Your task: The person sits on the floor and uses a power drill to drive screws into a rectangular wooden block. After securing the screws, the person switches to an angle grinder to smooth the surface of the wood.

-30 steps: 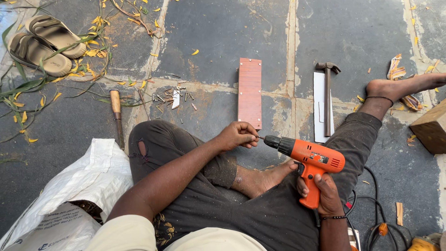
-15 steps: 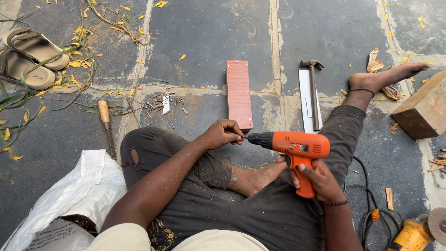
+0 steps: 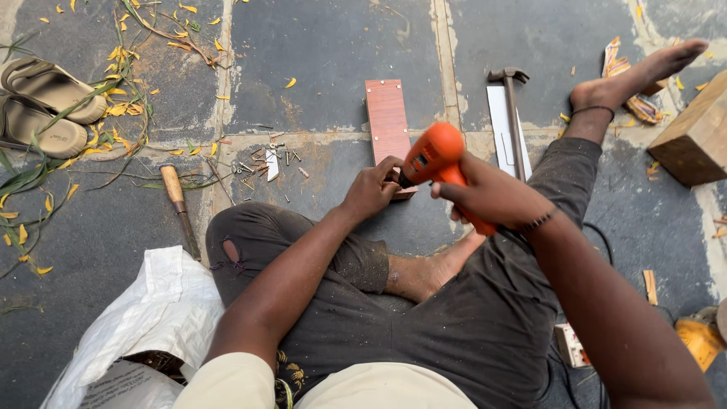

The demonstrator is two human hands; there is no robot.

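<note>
Right hand (image 3: 492,195) is clenched round the grip of the orange power drill (image 3: 441,163), which we see tipped nose-down onto the near end of the reddish wooden board (image 3: 389,125). Left hand (image 3: 372,189) pinches at the drill's tip, fingers closed on something small there; we cannot tell whether it is a screw or the bit itself. We judge the left hand is placed so as to steady the tip against the board while the right bears down from above.

Board lies flat on the stone floor (image 3: 333,53), just ahead of the crossed legs, its long axis running away from the person. That keeps the near end within reach of both hands.

Loose screws (image 3: 265,159) lie scattered on the floor to the left of the board, near the left hand. A wooden-handled tool (image 3: 179,203) lies further left, beside a white sack (image 3: 144,318). A claw hammer (image 3: 515,113) rests across a pale flat strip (image 3: 500,121) to the right of the board. A wooden block (image 3: 693,136) sits by the outstretched foot (image 3: 636,76). Two sandals (image 3: 42,106) lie at far left, well apart.
</note>
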